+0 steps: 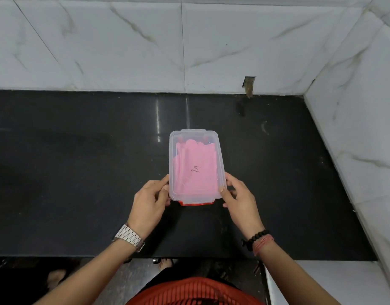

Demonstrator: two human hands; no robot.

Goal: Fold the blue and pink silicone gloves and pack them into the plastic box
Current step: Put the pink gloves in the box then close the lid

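Observation:
A clear plastic box [220, 155] with a translucent lid on top stands on the black counter [79, 172], a red rim showing at its near end. Through the lid I see the folded pink glove [196, 166] lying flat inside. A sliver of blue shows at the box's left inner wall; the blue glove is otherwise hidden. My left hand [149, 204] grips the near left corner of the box, thumb on the lid. My right hand [239, 200] grips the near right corner the same way.
White marble-tiled walls [123, 45] close the counter at the back and on the right. A small hole [249, 84] is cut in the back wall at counter level. A red plastic basket [194, 291] sits below the counter's front edge.

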